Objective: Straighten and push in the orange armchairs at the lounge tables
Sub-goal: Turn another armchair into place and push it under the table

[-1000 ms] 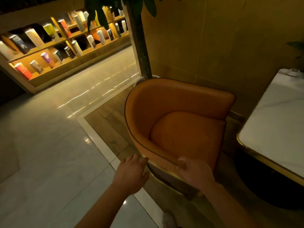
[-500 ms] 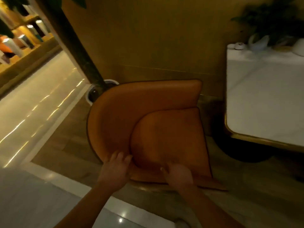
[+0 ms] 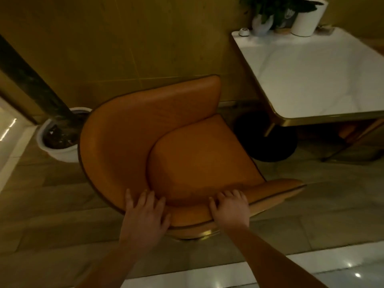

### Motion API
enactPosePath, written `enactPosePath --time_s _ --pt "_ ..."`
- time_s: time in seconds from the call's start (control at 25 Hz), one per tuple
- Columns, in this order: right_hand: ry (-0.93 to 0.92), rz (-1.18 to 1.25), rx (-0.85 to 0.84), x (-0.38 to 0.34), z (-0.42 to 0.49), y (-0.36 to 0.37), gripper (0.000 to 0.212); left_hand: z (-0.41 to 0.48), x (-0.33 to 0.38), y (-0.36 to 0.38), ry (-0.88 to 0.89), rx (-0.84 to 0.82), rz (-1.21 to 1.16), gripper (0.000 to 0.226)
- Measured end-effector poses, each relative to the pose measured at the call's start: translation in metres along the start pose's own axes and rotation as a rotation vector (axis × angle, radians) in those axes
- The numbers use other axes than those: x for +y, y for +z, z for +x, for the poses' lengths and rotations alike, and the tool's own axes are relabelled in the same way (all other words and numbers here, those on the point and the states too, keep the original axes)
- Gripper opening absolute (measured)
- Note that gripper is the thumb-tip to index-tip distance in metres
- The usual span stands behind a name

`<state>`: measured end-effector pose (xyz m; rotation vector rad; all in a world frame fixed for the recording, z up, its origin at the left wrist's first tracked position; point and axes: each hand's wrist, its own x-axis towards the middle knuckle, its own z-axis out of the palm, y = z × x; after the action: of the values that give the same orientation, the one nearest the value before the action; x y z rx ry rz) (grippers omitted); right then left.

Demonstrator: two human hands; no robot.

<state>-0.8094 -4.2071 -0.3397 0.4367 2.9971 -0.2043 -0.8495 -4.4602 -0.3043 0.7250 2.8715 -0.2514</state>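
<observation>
The left hand (image 3: 145, 215) lies flat on the armchair (image 3: 187, 163) rim, the right hand (image 3: 229, 206) curls over it, and the table (image 3: 311, 80) sits at two o'clock, nearer the right hand.

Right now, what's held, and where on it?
The orange armchair, by the near rim of its curved shell: the right hand curls its fingers over it, the left hand lies flatter.

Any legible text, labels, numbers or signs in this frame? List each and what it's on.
No text is readable.
Dark card on the white table, beside the white pot: pale marks, too blurred to read.
Orange armchair: no lettering visible.
</observation>
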Motion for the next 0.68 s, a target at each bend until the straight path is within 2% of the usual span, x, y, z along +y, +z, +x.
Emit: enactPosePath --time_s 0.44,0.68 --pt "-0.077 -0.008 0.114 0.008 0.015 0.019 0.034 0.016 0.009 0.005 -0.089 0.160 -0.030 0.052" --pt "-0.089 0.010 0.116 0.012 0.056 0.014 0.041 0.052 0.006 0.001 -0.104 0.183 0.023 0.054"
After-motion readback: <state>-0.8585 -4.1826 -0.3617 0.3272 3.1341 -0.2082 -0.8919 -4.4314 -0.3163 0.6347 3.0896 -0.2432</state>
